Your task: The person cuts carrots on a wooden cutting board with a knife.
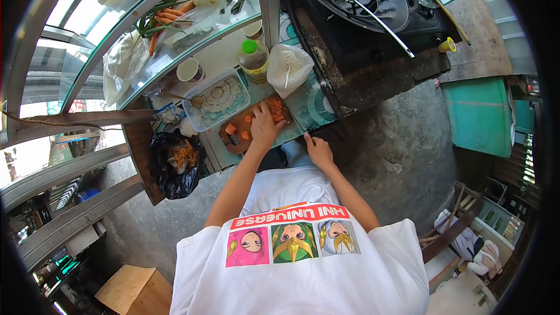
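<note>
My left hand (pixel 264 125) is over a brown cutting board (pixel 234 147), its fingers stretched and apart, touching small orange carrot pieces (pixel 276 107). Several larger carrot chunks (pixel 231 129) lie on the board left of the hand. My right hand (pixel 319 150) is at the counter's front edge, right of the board, with its fingers curled closed. What it holds, if anything, is too small to make out. Behind the board stands a clear plastic tub (pixel 224 100) with pale residue and a spoon (pixel 197 101) in it.
A white bag of flour-like powder (pixel 289 70) and a green-capped bottle (pixel 253 61) stand behind the board. A black bag of peelings (pixel 178 160) hangs at the left. Right of the counter is a stove with a wok (pixel 382 14). A glass case (pixel 192 38) holds carrots and cabbage.
</note>
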Action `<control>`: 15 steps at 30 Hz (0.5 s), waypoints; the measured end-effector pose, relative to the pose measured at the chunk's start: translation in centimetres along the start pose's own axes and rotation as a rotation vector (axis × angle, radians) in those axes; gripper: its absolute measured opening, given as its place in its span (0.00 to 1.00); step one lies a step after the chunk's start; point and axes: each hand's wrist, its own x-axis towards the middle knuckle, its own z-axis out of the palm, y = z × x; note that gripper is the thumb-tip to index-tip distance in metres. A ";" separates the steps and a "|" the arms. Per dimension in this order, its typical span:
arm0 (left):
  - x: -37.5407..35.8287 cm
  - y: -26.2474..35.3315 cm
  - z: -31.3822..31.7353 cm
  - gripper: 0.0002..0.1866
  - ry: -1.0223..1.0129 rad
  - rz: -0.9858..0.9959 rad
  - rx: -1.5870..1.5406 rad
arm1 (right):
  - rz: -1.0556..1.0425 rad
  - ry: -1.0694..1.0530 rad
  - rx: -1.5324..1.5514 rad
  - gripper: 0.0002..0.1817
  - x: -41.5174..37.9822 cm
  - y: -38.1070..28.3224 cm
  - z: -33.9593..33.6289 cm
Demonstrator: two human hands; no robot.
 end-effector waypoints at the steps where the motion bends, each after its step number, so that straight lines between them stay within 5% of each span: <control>1: -0.1 0.1 0.0 0.47 0.011 0.011 0.031 | 0.002 -0.002 -0.001 0.33 -0.1 0.0 0.3; 15: 0.5 -0.8 -0.3 0.51 0.047 0.175 0.159 | -0.050 -0.084 -0.022 0.33 -1.4 -1.1 -0.2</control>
